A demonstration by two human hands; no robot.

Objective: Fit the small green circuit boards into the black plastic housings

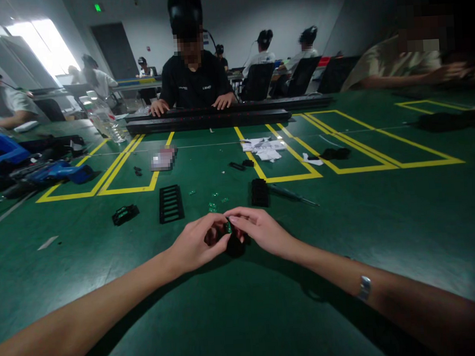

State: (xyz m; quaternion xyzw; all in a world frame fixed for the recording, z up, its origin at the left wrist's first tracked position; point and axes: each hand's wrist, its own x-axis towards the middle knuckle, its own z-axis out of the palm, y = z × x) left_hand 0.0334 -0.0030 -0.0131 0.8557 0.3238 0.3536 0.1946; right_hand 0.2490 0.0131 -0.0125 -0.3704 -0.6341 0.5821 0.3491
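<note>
My left hand is closed, thumb and fingers curled round a small dark part with a green face. From the other side my right hand pinches at the same part, its fingertips touching it; the exact kind of part is too small to tell. Just beyond the hands lie several tiny green pieces. A black slotted frame lies left of them, and a black ribbed block lies to the right. Farther left sits a small black part with green on it.
A screwdriver lies right of the ribbed block. Crumpled white paper and small black pieces lie farther back. Blue power tools and plastic bottles stand left. Long black bars cross the far edge before a seated person.
</note>
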